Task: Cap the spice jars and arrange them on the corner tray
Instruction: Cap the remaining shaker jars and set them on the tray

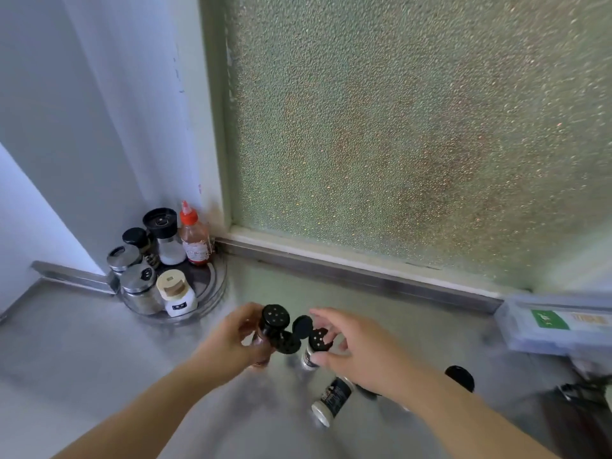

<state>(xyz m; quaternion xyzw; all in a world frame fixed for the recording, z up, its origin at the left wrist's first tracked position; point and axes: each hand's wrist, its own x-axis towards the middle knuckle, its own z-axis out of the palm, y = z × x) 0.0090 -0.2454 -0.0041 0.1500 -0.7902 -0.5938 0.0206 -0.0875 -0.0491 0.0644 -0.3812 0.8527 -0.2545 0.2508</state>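
Note:
My left hand (228,342) grips a spice jar with a black shaker top (275,318), its flip lid hanging open below. My right hand (351,346) curls around a second jar (314,342) standing on the counter, its black flip lid (302,327) raised open. A third jar (332,400) lies on its side by my right forearm. A round black cap or jar top (460,377) shows behind my right arm. The round corner tray (212,293) at the back left carries several bottles and shakers.
On the tray stand a red-capped sauce bottle (193,240), a salt grinder (164,235) and steel-lidded shakers (139,286). A clear plastic box (559,323) sits at the right edge. A frosted window (397,127) backs the steel counter (82,359).

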